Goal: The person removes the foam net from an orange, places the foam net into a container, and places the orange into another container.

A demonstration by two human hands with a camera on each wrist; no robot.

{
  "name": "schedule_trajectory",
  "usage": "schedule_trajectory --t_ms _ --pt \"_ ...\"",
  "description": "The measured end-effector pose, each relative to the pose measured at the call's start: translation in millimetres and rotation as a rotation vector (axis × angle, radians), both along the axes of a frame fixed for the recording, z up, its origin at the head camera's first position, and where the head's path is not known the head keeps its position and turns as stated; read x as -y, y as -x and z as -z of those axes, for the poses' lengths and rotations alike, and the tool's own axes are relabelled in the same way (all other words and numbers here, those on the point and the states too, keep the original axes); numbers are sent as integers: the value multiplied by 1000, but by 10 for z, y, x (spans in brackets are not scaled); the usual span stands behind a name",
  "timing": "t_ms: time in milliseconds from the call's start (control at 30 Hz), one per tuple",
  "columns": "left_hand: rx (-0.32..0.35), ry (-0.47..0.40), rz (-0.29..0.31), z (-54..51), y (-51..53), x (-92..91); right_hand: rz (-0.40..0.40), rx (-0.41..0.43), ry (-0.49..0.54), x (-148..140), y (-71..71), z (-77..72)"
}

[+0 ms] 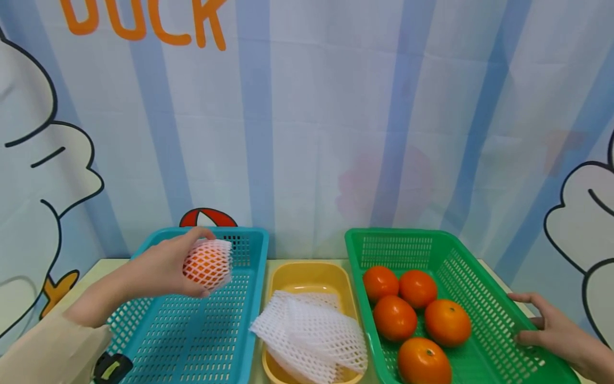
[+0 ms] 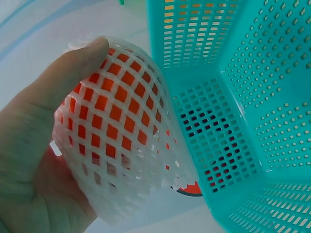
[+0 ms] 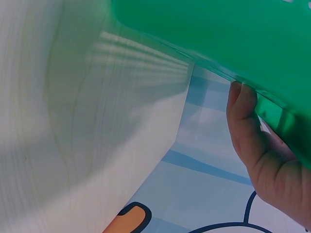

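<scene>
In the head view my left hand (image 1: 165,261) grips an orange (image 1: 208,266) wrapped in a white foam net (image 2: 124,111), held above the blue basket (image 1: 259,298). The left wrist view has the thumb on the net's upper part, while some fingers are hidden behind it. My right hand (image 1: 551,330) holds the side rim of the green basket (image 1: 489,298), its thumb over the rim and other fingers outside. From the right wrist, fingers (image 3: 243,116) are seen curled up against the basket's edge. Several bare oranges (image 1: 448,322) lie in the green basket.
Between the two baskets stands a yellow tray (image 1: 312,272) with white foam nets (image 1: 316,330) piled in it, overhanging its sides. A striped curtain (image 1: 316,133) with printed cartoon figures hangs behind the pale table (image 3: 73,145).
</scene>
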State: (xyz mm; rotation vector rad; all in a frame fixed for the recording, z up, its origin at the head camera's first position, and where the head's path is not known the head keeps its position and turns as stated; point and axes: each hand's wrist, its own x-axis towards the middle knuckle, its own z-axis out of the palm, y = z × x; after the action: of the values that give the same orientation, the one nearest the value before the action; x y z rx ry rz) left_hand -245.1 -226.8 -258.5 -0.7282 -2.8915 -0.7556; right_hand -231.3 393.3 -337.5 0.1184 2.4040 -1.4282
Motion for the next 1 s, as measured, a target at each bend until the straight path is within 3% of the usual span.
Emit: schedule_trajectory --t_ms 533,800,1000 --pt "-8 16 -35 -36 -176 -142 -9 35 -19 -90 24 17" --pt "1 6 -32 -46 -211 -203 -9 -38 -305 -67 26 -82" --pt "-2 9 1 -60 -227 -238 -16 -88 -391 -51 4 -172"
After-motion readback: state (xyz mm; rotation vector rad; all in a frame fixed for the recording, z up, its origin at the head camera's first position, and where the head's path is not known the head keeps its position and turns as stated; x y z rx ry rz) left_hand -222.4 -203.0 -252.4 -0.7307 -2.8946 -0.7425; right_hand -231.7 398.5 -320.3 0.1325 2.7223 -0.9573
